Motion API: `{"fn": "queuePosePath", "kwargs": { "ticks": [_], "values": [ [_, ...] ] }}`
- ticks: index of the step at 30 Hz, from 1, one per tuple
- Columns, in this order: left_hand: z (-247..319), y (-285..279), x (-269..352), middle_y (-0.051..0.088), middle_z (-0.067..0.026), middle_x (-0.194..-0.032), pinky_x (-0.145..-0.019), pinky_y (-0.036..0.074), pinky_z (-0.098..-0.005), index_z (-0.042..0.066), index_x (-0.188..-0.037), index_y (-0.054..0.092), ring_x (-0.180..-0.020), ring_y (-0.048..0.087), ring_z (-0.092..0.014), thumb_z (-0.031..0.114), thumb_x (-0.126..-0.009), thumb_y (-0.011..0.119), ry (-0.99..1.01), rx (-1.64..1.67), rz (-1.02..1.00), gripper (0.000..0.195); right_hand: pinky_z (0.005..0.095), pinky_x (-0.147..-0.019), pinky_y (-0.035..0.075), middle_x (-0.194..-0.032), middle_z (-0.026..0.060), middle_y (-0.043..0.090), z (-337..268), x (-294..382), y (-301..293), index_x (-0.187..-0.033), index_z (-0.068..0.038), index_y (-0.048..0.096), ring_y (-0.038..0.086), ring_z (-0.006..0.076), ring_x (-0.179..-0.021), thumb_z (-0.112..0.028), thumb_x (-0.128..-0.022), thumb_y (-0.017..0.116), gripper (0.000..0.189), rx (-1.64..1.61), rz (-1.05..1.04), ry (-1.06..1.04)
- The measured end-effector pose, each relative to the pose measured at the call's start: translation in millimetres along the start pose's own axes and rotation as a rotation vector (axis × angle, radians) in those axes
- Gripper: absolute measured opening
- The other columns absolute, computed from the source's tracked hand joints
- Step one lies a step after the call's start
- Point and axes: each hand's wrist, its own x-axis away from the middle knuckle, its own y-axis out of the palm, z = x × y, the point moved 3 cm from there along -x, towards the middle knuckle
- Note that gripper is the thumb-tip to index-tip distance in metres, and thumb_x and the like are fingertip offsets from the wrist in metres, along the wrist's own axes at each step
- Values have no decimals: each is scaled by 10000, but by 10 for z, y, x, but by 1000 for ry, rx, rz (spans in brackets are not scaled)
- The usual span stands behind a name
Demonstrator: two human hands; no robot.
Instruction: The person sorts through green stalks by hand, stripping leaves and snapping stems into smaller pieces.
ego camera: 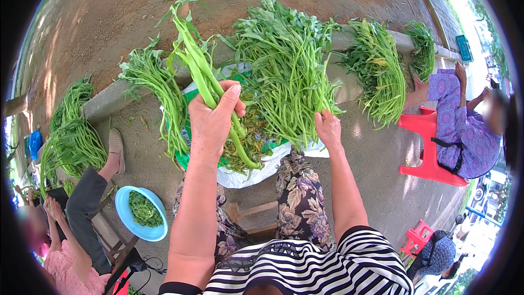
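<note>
Raised in front of me, my left hand point(215, 116) is closed around a few thick green stems point(195, 67) with leafy tops pointing up and cut ends hanging below the fist. My right hand point(328, 129) pinches the stem ends at the lower right edge of a large pile of leafy greens point(282, 69), which look like water spinach. A smaller bundle of greens point(157, 86) lies left of the pile. Under them spreads a white and green plastic sheet or sack point(241, 178), littered with wilted leaf scraps point(241, 151).
A concrete curb point(112, 96) runs behind the greens. To the left are a blue basin point(123, 207) holding leaves, another greens pile point(77, 147) and a seated person. To the right are more greens point(378, 73) and a person on a red plastic stool point(421, 143).
</note>
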Motion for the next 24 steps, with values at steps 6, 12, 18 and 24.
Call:
{"fn": "queuePosePath", "kwargs": {
  "ticks": [6, 12, 18, 24],
  "values": [
    [-19, 80, 8, 568, -17, -619, -573, 416, -248, 7, -952, 630, -576, 530, -103, 199, -838, 637, -27, -45, -34, 223, 462, -646, 491, -688, 233, 612, 56, 150, 565, -760, -45, 623, 609, 399, -675, -290, -783, 569, 252, 106, -259, -47],
    [-18, 54, 0, 587, -33, -634, -553, 416, -246, 8, -925, 626, -568, 538, -103, 174, -831, 641, -37, -30, -9, 192, 422, -663, 503, -737, 186, 637, 62, -68, 519, -753, -65, 667, 625, 359, -690, -295, -768, 585, 245, -48, -355, -8],
    [-18, 84, -14, 590, -34, -641, -549, 416, -240, 10, -919, 629, -572, 541, -100, 170, -830, 641, -22, -38, -12, 183, 391, -603, 464, -657, 155, 621, 58, -652, 99, -725, -30, 650, 616, 314, -641, -332, -769, 593, 311, -320, 93, 138],
    [-24, 121, 7, 576, -18, -627, -567, 423, -247, 18, -930, 632, -572, 534, -98, 190, -836, 638, -33, -17, -27, 196, 403, -831, 449, -1017, 164, 636, -246, -1107, 107, -1061, -62, 629, 601, 309, -959, -540, -749, 582, 572, -6, -37, 257]
  ]
}}
